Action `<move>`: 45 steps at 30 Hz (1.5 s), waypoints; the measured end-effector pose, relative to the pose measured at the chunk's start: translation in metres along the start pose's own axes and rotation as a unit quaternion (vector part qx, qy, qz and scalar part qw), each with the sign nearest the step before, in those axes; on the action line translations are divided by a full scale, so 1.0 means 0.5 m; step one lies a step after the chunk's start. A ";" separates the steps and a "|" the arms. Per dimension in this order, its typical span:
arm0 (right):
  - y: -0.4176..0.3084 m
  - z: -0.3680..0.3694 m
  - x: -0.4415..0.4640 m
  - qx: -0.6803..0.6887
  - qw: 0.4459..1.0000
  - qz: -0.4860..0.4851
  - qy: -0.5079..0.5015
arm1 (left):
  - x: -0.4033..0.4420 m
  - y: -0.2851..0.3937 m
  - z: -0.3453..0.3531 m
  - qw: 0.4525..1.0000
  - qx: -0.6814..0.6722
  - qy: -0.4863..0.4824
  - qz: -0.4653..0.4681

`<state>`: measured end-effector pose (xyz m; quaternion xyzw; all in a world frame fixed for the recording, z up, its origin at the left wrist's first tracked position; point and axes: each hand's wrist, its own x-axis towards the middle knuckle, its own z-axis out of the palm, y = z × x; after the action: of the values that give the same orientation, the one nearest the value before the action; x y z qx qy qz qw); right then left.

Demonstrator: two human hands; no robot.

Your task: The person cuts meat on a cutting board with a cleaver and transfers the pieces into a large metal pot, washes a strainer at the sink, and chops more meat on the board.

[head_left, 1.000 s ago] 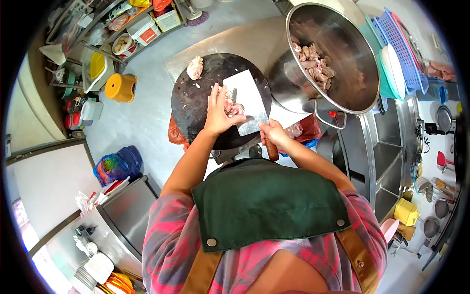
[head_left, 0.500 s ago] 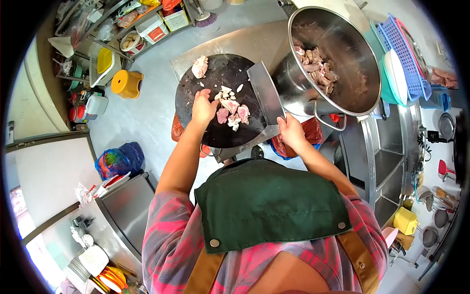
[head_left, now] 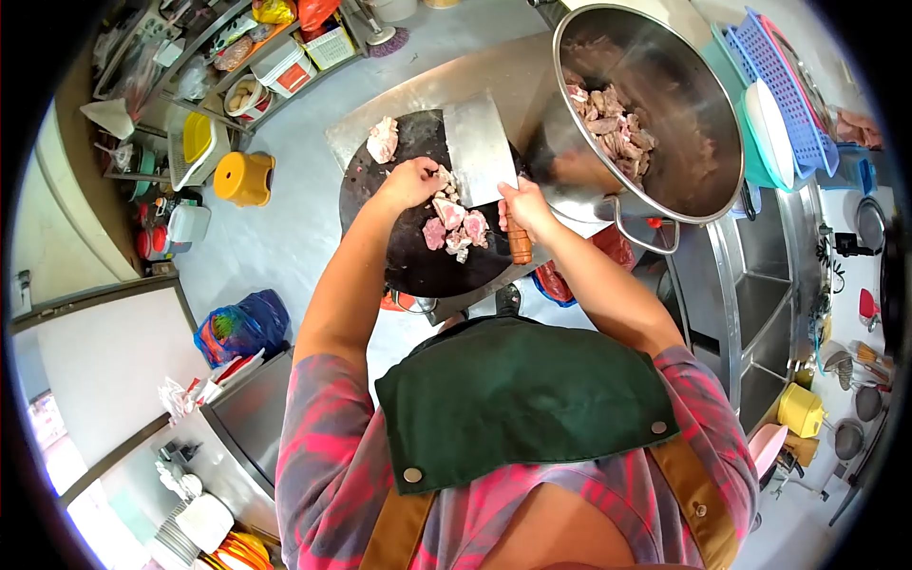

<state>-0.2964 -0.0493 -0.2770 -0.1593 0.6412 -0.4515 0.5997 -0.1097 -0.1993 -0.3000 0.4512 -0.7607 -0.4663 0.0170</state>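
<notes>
My right hand (head_left: pixel 525 209) grips the wooden handle of a cleaver (head_left: pixel 478 147), its broad blade lying nearly flat over the right side of a round dark chopping board (head_left: pixel 380 249). My left hand (head_left: pixel 415 182) is on the board with curled fingers, against small pale bits (head_left: pixel 446 186) beside the blade's left edge. Whether the fingertips hold a bit is hidden. Just below are several chunks of raw meat (head_left: pixel 455 224), pink with white bone or fat. A larger pale meat piece (head_left: pixel 383 141) lies by itself near the board's far edge.
A tall steel pot (head_left: pixel 649 197) with cut meat (head_left: pixel 616 128) inside stands tilted to the right of the board. A yellow stool (head_left: pixel 244 179) and a blue plastic bag (head_left: pixel 258 323) are on the floor at left. Steel sinks (head_left: pixel 760 294) run along the right.
The cleaver has swung left and turned from nearly edge-on to broad side up, over the board. My left hand has moved up and right to the small bits, its fingers curling in.
</notes>
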 end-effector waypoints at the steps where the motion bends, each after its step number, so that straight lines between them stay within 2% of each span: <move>1: 0.005 0.007 0.006 0.005 1.000 0.002 -0.003 | -0.024 0.032 -0.012 1.000 0.022 -0.004 0.014; 6: 0.021 0.024 0.038 0.025 1.000 -0.009 -0.003 | -0.034 0.059 -0.016 0.995 0.086 -0.035 0.046; 14: 0.017 0.068 0.062 0.043 0.998 -0.018 -0.038 | -0.027 0.046 -0.005 1.000 0.015 0.026 0.005; 20: -0.021 0.074 0.026 0.043 0.996 -0.014 -0.077 | -0.050 0.076 -0.033 0.990 -0.081 0.087 0.075; 23: -0.052 0.091 -0.026 0.082 0.993 -0.026 -0.084 | -0.064 0.090 -0.062 0.984 -0.122 0.072 0.103; 27: -0.101 0.118 -0.134 0.118 0.986 -0.076 -0.085 | -0.139 0.179 -0.114 0.988 -0.068 0.084 0.114; 30: -0.146 0.113 -0.227 0.141 0.979 -0.109 -0.099 | -0.192 0.253 -0.151 0.971 -0.176 0.040 0.153; 34: -0.234 0.042 -0.382 0.133 0.967 -0.188 -0.110 | -0.290 0.441 -0.171 0.965 -0.028 0.078 0.249; 37: -0.266 -0.057 -0.505 0.128 0.951 -0.270 -0.078 | -0.324 0.577 -0.108 0.933 -0.072 0.073 0.345; 40: -0.260 -0.172 -0.631 0.091 0.941 -0.327 0.011 | -0.330 0.692 0.011 0.892 -0.190 -0.016 0.410; 43: -0.219 -0.263 -0.719 0.069 0.926 -0.350 0.126 | -0.335 0.779 0.149 0.872 -0.195 -0.049 0.446; 45: -0.181 -0.318 -0.751 0.048 0.918 -0.343 0.192 | -0.322 0.804 0.250 0.859 -0.158 -0.014 0.488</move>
<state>-0.3858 0.2431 0.0073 -0.2504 0.6277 -0.6818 0.2801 -0.3397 0.0639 -0.0154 0.0075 -0.7997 -0.5184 0.3028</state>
